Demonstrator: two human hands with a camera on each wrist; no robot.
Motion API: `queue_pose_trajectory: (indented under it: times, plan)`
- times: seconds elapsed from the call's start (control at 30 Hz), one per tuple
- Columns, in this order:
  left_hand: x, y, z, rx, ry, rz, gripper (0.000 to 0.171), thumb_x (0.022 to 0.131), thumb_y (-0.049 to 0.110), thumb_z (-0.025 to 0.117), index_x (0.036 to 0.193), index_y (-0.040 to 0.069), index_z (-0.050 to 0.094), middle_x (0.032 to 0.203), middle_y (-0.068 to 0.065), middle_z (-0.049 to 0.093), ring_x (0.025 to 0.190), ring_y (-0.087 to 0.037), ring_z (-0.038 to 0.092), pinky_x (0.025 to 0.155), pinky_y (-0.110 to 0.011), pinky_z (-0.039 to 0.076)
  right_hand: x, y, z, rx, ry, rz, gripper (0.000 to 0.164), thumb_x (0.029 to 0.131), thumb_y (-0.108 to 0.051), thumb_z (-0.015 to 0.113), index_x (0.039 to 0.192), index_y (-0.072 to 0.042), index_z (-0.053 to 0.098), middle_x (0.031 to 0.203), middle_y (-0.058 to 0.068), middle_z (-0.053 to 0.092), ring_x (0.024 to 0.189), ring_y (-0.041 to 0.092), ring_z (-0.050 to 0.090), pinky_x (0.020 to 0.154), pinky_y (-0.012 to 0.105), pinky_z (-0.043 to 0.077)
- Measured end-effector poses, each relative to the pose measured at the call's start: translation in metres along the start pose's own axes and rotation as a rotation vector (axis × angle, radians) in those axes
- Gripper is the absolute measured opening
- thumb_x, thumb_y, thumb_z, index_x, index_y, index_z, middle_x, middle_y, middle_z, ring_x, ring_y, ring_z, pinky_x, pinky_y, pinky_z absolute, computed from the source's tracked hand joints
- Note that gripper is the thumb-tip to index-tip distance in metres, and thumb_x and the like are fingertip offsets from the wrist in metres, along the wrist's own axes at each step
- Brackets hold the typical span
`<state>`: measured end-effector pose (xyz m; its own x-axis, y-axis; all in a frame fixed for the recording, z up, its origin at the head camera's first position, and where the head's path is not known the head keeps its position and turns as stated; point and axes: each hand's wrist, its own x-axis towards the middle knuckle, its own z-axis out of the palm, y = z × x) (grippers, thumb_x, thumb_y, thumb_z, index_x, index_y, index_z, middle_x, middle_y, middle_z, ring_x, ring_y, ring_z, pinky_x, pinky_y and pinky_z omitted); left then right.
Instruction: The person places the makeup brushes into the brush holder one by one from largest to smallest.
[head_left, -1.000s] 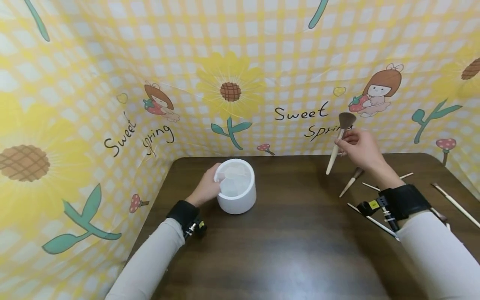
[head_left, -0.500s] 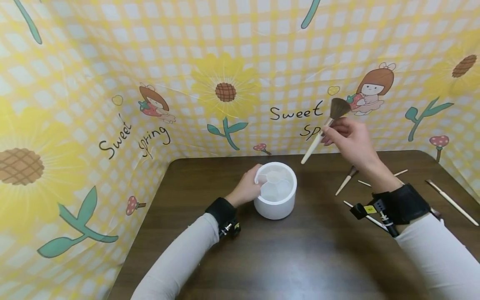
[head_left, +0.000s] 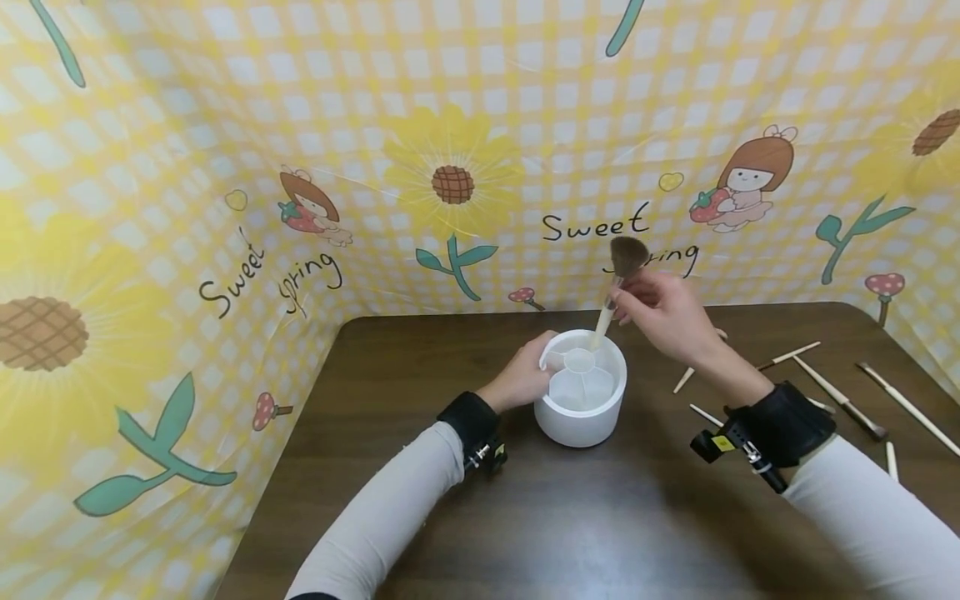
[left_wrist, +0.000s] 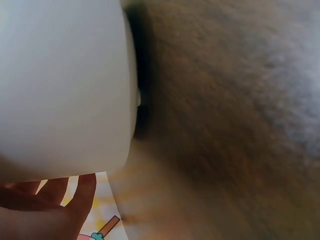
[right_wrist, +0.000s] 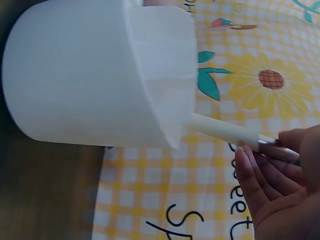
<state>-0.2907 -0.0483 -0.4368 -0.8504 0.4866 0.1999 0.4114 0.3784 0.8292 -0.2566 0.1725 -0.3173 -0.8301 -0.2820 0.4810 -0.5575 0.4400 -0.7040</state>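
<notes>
Your right hand [head_left: 660,312] pinches the powder brush [head_left: 617,279] by its ferrule, bristles up, handle tip just inside the far right compartment of the white holder [head_left: 581,398]. Your left hand [head_left: 521,379] grips the holder's left rim; finger detail is blurry in the left wrist view. The holder sits mid-table [head_left: 600,517], between both hands. Loose brushes [head_left: 840,398] lie to the right.

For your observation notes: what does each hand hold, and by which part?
The right hand pinches a brush at its ferrule, handle end in the holder. The left hand grips the holder's rim.
</notes>
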Motion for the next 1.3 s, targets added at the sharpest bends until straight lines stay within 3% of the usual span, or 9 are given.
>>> queue_pose_trajectory:
  times: [0.23, 0.4, 0.67, 0.87, 1.1, 1.3]
  plan:
    - [0.002, 0.002, -0.001, -0.026, -0.038, 0.023, 0.037, 0.080, 0.001, 0.060, 0.116, 0.008, 0.053, 0.105, -0.005, 0.061, 0.095, -0.014, 0.053, 0.085, -0.035, 0.045, -0.003, 0.023, 0.017, -0.043, -0.090, 0.007, 0.015, 0.091, -0.020, 0.060, 0.095, -0.006, 0.065, 0.082, 0.006, 0.067, 0.070, 0.017, 0.062, 0.059, 0.032, 0.053]
    - [0.002, 0.003, 0.000, -0.036, -0.048, 0.012, 0.037, 0.081, 0.001, 0.060, 0.117, 0.008, 0.052, 0.104, -0.005, 0.060, 0.093, -0.015, 0.053, 0.083, -0.035, 0.045, -0.003, 0.028, 0.025, -0.131, -0.101, 0.024, 0.017, 0.091, -0.025, 0.060, 0.091, -0.011, 0.068, 0.080, 0.002, 0.066, 0.071, 0.011, 0.059, 0.062, 0.036, 0.050]
    - [0.002, 0.002, 0.001, -0.056, -0.048, -0.022, 0.036, 0.081, 0.001, 0.060, 0.114, 0.011, 0.053, 0.100, -0.002, 0.060, 0.090, -0.015, 0.053, 0.080, -0.034, 0.045, -0.005, 0.033, 0.037, -0.149, -0.102, 0.051, 0.015, 0.089, -0.025, 0.063, 0.091, -0.012, 0.069, 0.082, 0.001, 0.065, 0.071, 0.013, 0.056, 0.062, 0.036, 0.047]
    - [0.000, 0.005, -0.001, -0.071, -0.053, -0.015, 0.035, 0.081, 0.002, 0.059, 0.115, 0.008, 0.052, 0.101, -0.004, 0.060, 0.090, -0.016, 0.053, 0.080, -0.033, 0.045, -0.007, 0.040, 0.043, -0.169, -0.097, -0.006, 0.013, 0.086, -0.023, 0.065, 0.091, -0.012, 0.071, 0.087, 0.001, 0.063, 0.073, 0.017, 0.049, 0.061, 0.036, 0.042]
    - [0.000, 0.001, 0.000, -0.096, -0.041, 0.034, 0.036, 0.079, 0.001, 0.059, 0.114, 0.006, 0.051, 0.100, -0.006, 0.059, 0.090, -0.017, 0.053, 0.081, -0.034, 0.046, -0.005, 0.039, 0.037, -0.174, -0.160, 0.018, 0.019, 0.088, -0.026, 0.063, 0.097, -0.012, 0.070, 0.092, 0.003, 0.064, 0.075, 0.018, 0.051, 0.063, 0.037, 0.043]
    - [-0.002, 0.012, -0.003, -0.097, -0.037, 0.034, 0.037, 0.077, -0.001, 0.059, 0.114, 0.003, 0.053, 0.101, -0.008, 0.061, 0.091, -0.017, 0.054, 0.082, -0.035, 0.046, 0.003, 0.026, 0.008, -0.206, -0.247, 0.073, 0.028, 0.089, -0.027, 0.062, 0.109, -0.008, 0.065, 0.097, 0.006, 0.064, 0.075, 0.019, 0.054, 0.059, 0.036, 0.046]
